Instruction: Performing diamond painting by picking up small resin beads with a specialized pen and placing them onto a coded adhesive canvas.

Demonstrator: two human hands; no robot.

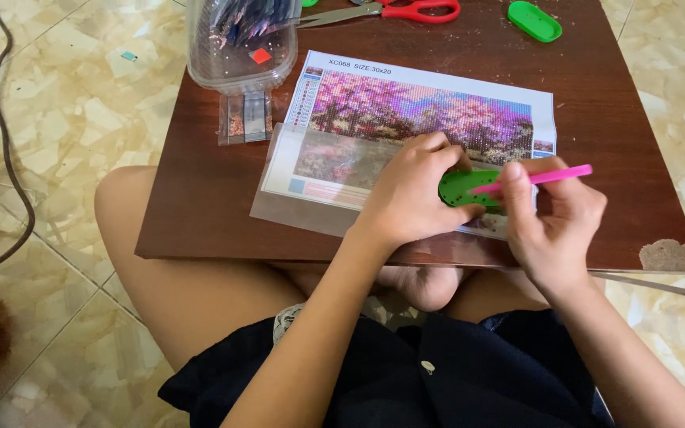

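Beads risk spilling if the left hand (410,198), pinching the small green plastic tray (463,190), tilts it while the right hand (552,218), gripping the pink plastic pen (545,177) at its 3 o'clock, jabs in.

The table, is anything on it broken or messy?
Yes. The brown table has a chipped front right corner, where pale material shows under the dark surface. Small specks lie scattered near the red-handled scissors at the far edge.

A clear plastic tub (239,47) stands at top centre-left, holding dark sachets and bearing a small red label (260,55). Just below it lies a small clear sachet (246,119) with brown and grey contents.
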